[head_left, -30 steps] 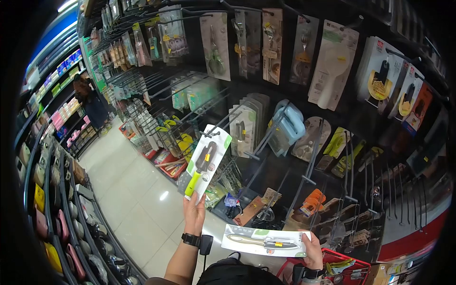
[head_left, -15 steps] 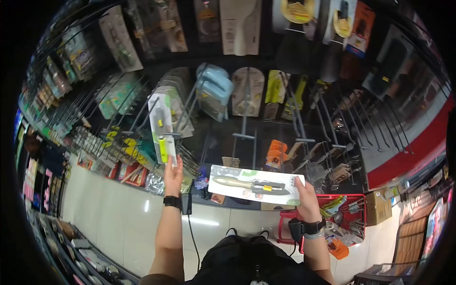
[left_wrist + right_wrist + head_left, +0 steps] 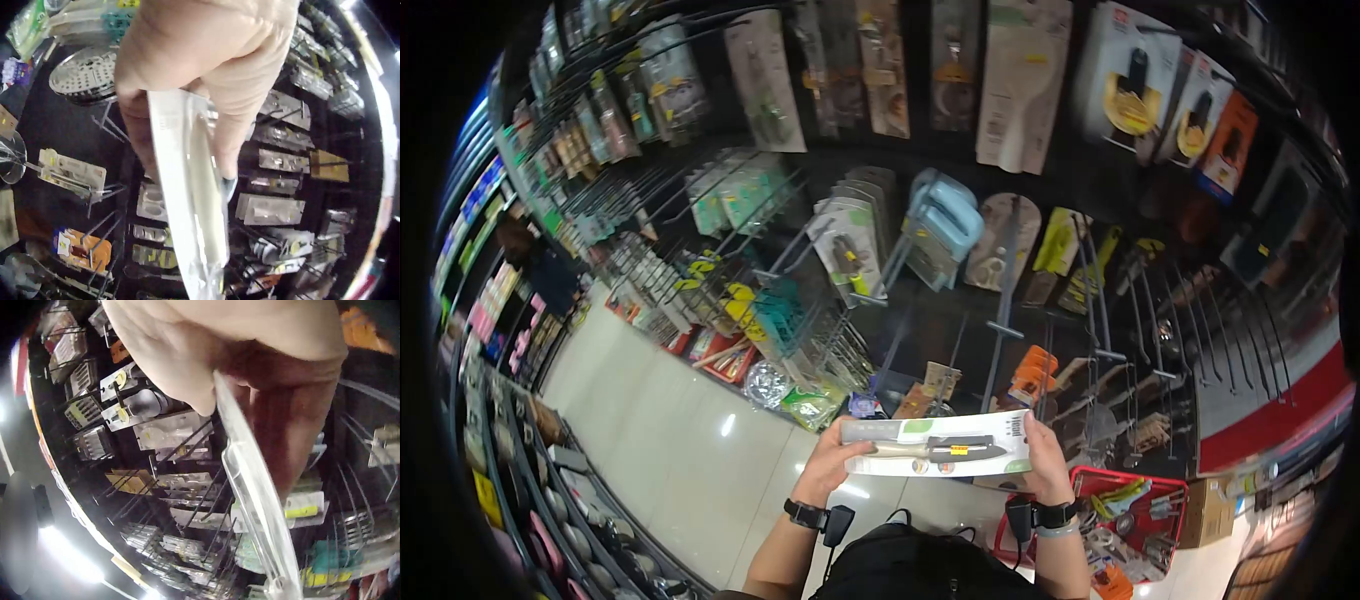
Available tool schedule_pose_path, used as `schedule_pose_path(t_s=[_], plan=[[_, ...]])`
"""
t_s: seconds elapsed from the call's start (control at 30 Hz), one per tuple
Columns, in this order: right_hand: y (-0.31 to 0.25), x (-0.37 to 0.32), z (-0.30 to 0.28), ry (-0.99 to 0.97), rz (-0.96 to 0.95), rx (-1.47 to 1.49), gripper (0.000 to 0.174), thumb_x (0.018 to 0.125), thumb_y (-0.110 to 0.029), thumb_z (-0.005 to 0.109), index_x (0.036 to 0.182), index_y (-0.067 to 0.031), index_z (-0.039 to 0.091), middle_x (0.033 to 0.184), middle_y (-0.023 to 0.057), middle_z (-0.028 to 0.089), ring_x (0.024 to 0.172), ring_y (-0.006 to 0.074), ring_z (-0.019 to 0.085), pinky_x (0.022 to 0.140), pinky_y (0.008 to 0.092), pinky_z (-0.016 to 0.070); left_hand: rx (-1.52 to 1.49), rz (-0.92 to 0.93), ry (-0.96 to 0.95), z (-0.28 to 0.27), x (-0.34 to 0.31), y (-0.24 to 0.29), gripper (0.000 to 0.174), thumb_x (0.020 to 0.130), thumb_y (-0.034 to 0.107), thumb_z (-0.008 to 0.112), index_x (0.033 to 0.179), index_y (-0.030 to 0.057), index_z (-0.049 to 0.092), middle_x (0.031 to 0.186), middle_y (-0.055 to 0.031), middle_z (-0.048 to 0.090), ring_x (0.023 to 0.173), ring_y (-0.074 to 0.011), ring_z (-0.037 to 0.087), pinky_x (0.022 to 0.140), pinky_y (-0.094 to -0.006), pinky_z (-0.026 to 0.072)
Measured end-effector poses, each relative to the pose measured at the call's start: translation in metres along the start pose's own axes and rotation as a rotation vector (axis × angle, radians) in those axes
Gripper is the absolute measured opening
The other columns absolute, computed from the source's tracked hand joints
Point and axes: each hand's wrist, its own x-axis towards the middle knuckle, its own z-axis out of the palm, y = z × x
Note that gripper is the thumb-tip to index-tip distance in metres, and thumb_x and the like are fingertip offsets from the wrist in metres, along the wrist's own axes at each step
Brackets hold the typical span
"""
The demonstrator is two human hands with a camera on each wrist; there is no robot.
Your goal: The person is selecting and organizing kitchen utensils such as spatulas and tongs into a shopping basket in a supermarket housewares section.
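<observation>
A white blister pack holding a beige-handled tool with a dark end lies level between both hands in the head view. My left hand pinches its left end, thumb on the front. The right end is gripped by my right hand. In the left wrist view, thumb and fingers of the left hand clasp the pack from both sides. The right wrist view has the right hand pinching the pack's edge. A pack with a green corner hangs on a hook above.
Rows of metal hooks with packaged utensils face me. Blue-handled items hang mid-rack. A red basket with utensils stands at the lower right, beside a cardboard box. Shelves run along the left; a person stands far left.
My left hand has let go of the green-handled pack, now back among the hanging ones, and has come down to grip the left end of the beige-handled pack. The head view has shifted.
</observation>
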Motion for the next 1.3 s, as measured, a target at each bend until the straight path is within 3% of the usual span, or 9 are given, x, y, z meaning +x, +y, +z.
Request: schedule_pose_path(t_s=[0.03,0.13,0.27,0.4,0.63,0.83,0.9,1.0,1.3], plan=[[-0.001,-0.001,0.005,-0.129,0.013,0.02,0.056,0.097,-0.046,0.031,0.127,-0.0001,0.043,0.117,0.0133,0.057,0.103,0.023,0.059,0.08,0.0345,0.0525,-0.084,0.073,0.061,-0.011,-0.005,-0.003,0.044,0.077,-0.008,0.06,0.117,0.005,0.047,0.106,-0.0112,0.057,0.099,-0.0203,0.058,0.083,-0.0339,0.051],[-0.008,-0.005,0.026,-0.3,0.036,-0.028,0.058,0.098,-0.046,0.028,0.132,-0.001,0.037,0.117,0.02,0.056,0.104,0.0303,0.059,0.08,0.0396,0.0531,-0.334,0.248,0.237,-0.028,-0.012,0.007,0.04,0.081,-0.005,0.058,0.118,0.0036,0.044,0.112,-0.0129,0.056,0.101,-0.0231,0.058,0.085,-0.0359,0.0518],[-0.002,-0.005,0.024,-0.326,0.107,-0.085,0.054,0.099,-0.041,0.028,0.128,0.0035,0.041,0.115,0.0214,0.057,0.103,0.0296,0.059,0.083,0.0386,0.05,-0.585,0.458,0.483,-0.057,-0.012,0.023,0.038,0.088,0.003,0.055,0.122,0.0025,0.039,0.115,-0.0143,0.053,0.103,-0.0268,0.057,0.088,-0.0394,0.0516],[-0.001,-0.011,0.022,-0.274,0.115,-0.075,0.05,0.099,-0.037,0.032,0.12,0.0052,0.046,0.105,0.0201,0.061,0.097,0.0295,0.061,0.078,0.037,0.0521,-0.648,0.582,0.44,-0.064,-0.008,0.037,0.037,0.089,0.007,0.057,0.121,0.0038,0.04,0.116,-0.0141,0.053,0.105,-0.0254,0.056,0.089,-0.0375,0.0516],[0.003,-0.017,0.004,-0.222,0.117,-0.04,0.045,0.099,-0.033,0.034,0.117,0.0055,0.049,0.1,0.0192,0.062,0.095,0.0297,0.062,0.077,0.0362,0.0525,-0.657,0.591,0.447,-0.057,-0.012,0.04,0.038,0.087,0.005,0.059,0.12,0.0036,0.041,0.114,-0.012,0.052,0.103,-0.0234,0.057,0.089,-0.0363,0.0508],[0.007,-0.022,-0.01,-0.222,0.12,-0.09,0.045,0.099,-0.034,0.036,0.118,0.0042,0.05,0.106,0.0183,0.061,0.098,0.0269,0.061,0.08,0.0365,0.0509,-0.643,0.605,0.442,-0.046,-0.003,0.049,0.038,0.088,0.007,0.059,0.121,0.0029,0.042,0.114,-0.0113,0.054,0.104,-0.0229,0.056,0.09,-0.0352,0.0497],[0.008,-0.024,-0.013,-0.207,0.125,-0.077,0.044,0.099,-0.033,0.036,0.118,0.004,0.05,0.106,0.018,0.061,0.097,0.0265,0.062,0.08,0.0362,0.0509,-0.575,0.615,0.432,-0.038,-0.001,0.053,0.035,0.087,0.014,0.063,0.117,0.0034,0.046,0.112,-0.0105,0.056,0.102,-0.02,0.057,0.087,-0.0294,0.0504],[0.009,-0.028,-0.019,-0.182,0.116,-0.083,0.043,0.099,-0.032,0.036,0.118,0.0038,0.051,0.106,0.0177,0.062,0.098,0.0262,0.062,0.08,0.0358,0.0509,-0.627,0.628,0.424,-0.038,0.004,0.05,0.039,0.088,0.01,0.06,0.121,0.0029,0.042,0.114,-0.0114,0.054,0.103,-0.0227,0.056,0.088,-0.0349,0.0495],[0.006,-0.046,-0.044,-0.025,0.046,-0.049,0.038,0.099,-0.029,0.038,0.113,0.0024,0.054,0.102,0.0165,0.063,0.094,0.0241,0.063,0.077,0.0338,0.0503,-0.458,0.694,0.544,-0.042,0.012,0.04,0.032,0.087,0.011,0.062,0.112,0.0042,0.044,0.114,-0.0102,0.054,0.105,-0.0204,0.054,0.092,-0.0357,0.0466]])
